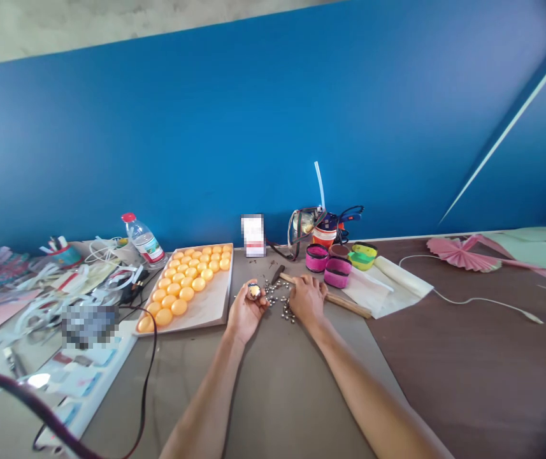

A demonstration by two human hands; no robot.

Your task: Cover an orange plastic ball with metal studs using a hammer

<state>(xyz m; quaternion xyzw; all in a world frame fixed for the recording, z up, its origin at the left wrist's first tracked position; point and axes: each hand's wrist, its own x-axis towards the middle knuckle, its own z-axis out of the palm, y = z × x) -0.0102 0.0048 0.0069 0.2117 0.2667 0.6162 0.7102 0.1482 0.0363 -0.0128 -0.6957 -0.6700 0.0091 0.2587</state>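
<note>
My left hand is closed around a small orange ball with shiny bits on it, held just above the table. My right hand rests palm down on a scatter of small metal beads, fingers curled over them; what they pinch, if anything, is hidden. A wooden-handled hammer lies right beside and behind my right hand. To the left of my left hand stands a tray with several rows of orange balls.
Pink and green tape rolls and a glue gun with cables stand behind the hammer. White paper, a white cord and pink paper fans lie right. A water bottle, cables and paper clutter fill the left.
</note>
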